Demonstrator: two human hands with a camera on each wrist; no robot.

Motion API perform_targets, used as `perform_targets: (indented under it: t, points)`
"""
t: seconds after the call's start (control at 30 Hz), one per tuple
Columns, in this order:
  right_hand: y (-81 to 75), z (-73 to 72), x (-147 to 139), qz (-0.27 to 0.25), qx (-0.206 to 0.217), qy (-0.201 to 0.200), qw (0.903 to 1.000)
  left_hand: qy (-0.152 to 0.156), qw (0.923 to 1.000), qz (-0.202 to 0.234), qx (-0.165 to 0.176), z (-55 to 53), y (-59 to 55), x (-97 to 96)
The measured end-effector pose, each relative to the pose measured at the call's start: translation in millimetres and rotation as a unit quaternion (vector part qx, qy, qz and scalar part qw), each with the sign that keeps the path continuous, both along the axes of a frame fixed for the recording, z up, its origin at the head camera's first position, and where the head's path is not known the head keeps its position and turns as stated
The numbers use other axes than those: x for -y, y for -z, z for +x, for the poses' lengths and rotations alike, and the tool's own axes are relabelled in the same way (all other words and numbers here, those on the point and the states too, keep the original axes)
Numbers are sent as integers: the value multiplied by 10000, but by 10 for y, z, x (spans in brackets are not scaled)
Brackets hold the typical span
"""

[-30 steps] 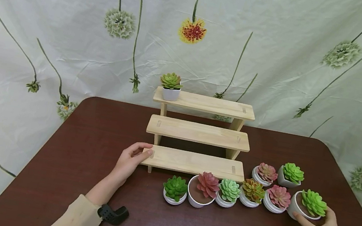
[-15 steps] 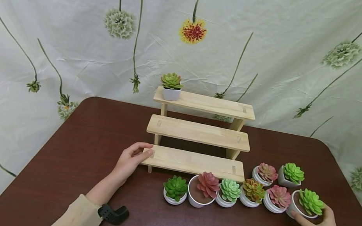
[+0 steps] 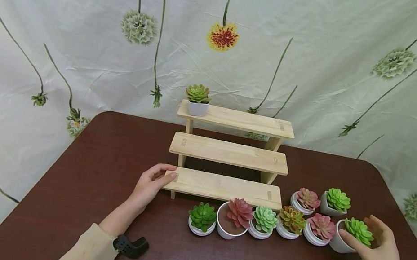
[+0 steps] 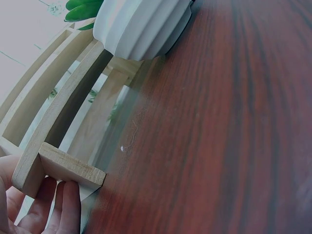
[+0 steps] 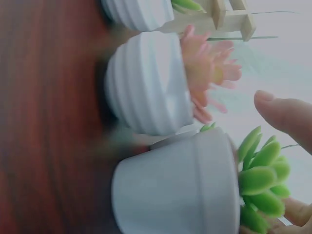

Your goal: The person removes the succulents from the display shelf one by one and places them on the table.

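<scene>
My left hand (image 3: 148,186) grips the left end of the bottom step of a three-tier wooden plant stand (image 3: 224,187), thumb on top and fingers beneath, as the left wrist view shows. At the far right of the row, my right hand (image 3: 382,255) hovers around a bright green succulent in a smooth white pot (image 3: 340,245). Its thumb (image 5: 287,114) stands away from the pot in the right wrist view, and other fingers show behind the leaves. The pot sits upright on the table. Beside it is a pink succulent in a ribbed white pot (image 3: 316,238).
Several more potted succulents line up before the stand, from a dark green one (image 3: 202,217) to an orange-green one (image 3: 291,220). Two others stand behind, one in a square pot (image 3: 331,208). A light green succulent (image 3: 198,101) occupies the top step's left end. Flowered cloth hangs behind the table (image 3: 106,155).
The right hand shifted the smooth white pot slightly left toward the pink succulent, then loosened and rose off it. The left hand stayed on the stand.
</scene>
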State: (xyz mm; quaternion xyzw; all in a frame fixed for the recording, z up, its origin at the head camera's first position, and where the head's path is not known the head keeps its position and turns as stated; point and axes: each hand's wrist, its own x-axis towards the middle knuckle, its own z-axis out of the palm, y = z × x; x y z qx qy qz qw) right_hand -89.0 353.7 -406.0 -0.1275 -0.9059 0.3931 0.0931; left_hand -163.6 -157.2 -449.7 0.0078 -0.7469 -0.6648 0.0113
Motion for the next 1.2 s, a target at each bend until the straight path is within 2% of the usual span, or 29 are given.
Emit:
perform_targets:
  t: [0.13,0.37,0.43,0.53,0.6,0.8,0.9,1.03,1.2]
  points:
    - [-31,-51,-43,-36,-155,-150,9998,-9,10000,6,59,13,-47,-12]
    - [-253,-95,98,8,-194,-145,9997,7,9999,-76,74,120,-264,-69]
    - [-318,-119,157,-16,-218,-73,9997,12,9999,-48,87,127,-274,-71]
    - [-392,-180,205,-49,-344,-175,9992,17,10000,-35,79,136,-283,-69]
    - [-383,-246,202,-104,-506,-319,9982,12,10000,-27,73,137,-281,-68]
    - [-177,-541,68,79,-931,-685,9933,5,10000,-33,75,138,-283,-79]
    - [-166,-663,103,-38,-1086,-845,9905,11,10000,-33,50,129,-270,-80]
    - [-302,-739,327,-99,-1236,-966,9876,18,10000,-21,48,86,-185,-51]
    - [-704,-675,787,-199,-1183,-1144,9862,4,10000,21,6,20,-34,-14]
